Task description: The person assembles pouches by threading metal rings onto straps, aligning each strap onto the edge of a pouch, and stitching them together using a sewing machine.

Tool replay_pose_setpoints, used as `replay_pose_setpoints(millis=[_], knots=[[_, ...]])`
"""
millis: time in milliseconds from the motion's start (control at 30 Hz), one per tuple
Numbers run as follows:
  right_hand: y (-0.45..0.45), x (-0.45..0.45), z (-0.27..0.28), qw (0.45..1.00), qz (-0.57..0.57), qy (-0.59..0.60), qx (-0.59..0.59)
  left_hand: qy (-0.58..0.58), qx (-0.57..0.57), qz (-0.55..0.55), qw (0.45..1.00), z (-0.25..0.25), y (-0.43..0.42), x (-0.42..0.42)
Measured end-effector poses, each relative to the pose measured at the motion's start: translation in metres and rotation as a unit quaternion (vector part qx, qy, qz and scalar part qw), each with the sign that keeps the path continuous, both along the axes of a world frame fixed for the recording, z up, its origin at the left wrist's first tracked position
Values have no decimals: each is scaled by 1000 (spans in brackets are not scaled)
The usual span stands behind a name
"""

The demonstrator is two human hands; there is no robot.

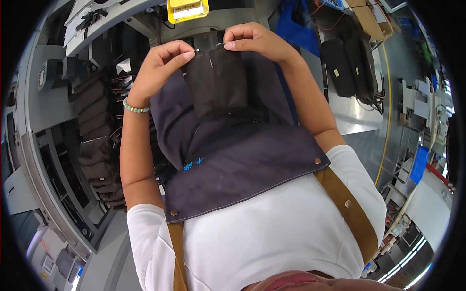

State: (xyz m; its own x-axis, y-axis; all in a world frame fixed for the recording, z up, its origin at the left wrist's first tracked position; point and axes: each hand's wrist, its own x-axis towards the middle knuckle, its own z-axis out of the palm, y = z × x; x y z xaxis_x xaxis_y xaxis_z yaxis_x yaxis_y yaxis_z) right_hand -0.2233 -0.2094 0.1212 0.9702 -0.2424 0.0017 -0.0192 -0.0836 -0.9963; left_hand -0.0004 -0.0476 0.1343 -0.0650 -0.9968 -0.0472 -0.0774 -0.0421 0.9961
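Observation:
A dark brown fabric pouch [217,86] hangs in front of my lap, spread between both hands. My left hand [164,60], with a beaded bracelet at the wrist, pinches the pouch's top left edge between thumb and fingers. At the top right edge my right hand [250,40] holds it in a similar pinch. Small silvery bits show along the upper edge at the fingertips, too small to name. A short pale line runs down from the pouch's top middle. Behind and below it lies the dark apron [242,167] that I wear.
Several dark fabric pieces [96,114] are stacked at the left, with thin cords near them. More dark pieces [347,63] lie over a metal surface [357,119] at the right. A yellow holder [188,20] sits at the top, and blue material [297,26] beside my right arm.

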Motion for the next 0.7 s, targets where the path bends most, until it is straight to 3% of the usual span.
replay_pose_setpoints(millis=[233, 700], knots=[[-13, 25, 23, 995, -84, -58, -10, -36, -104, 119, 987, 25, -19, 15], [-39, 52, -4, 990, -117, -69, 44, -74, -130, 169, 974, -1, -50, 38]])
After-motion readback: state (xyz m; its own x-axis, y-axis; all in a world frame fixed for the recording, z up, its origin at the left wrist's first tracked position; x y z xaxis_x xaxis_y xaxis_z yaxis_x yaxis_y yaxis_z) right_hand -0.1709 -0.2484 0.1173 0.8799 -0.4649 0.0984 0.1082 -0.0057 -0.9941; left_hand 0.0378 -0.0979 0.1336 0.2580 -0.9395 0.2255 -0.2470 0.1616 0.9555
